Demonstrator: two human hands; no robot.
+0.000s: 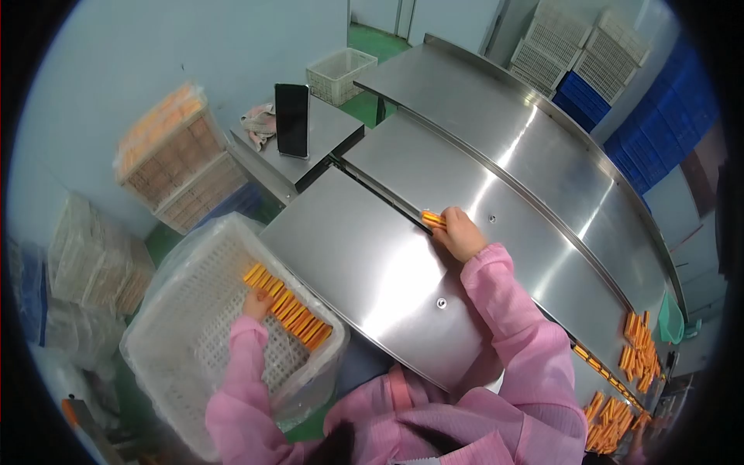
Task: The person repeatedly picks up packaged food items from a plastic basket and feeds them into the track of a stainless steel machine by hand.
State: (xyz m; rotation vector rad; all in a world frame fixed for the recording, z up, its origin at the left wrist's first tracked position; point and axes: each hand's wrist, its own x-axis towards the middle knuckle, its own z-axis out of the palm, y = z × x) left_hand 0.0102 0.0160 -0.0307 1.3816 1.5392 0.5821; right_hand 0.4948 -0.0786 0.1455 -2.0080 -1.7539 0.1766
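Note:
My left hand (257, 304) reaches into a white plastic basket (174, 310) lined with clear film. Its fingers are bent against a row of orange and yellow sticks (291, 310) lying side by side along the basket's right wall; whether they grip one is hard to see. Over the slot between two steel plates, my right hand (457, 232) is closed around a few orange and yellow sticks (434, 220), whose ends poke out to the left of the fingers.
A phone (292, 122) stands on a small steel table beside a cloth (260, 124). Stick piles (639, 353) lie at the right near a green basket (671, 318). Filled crates (167, 143) stand at the left. The steel table (465, 85) has a raised far rim.

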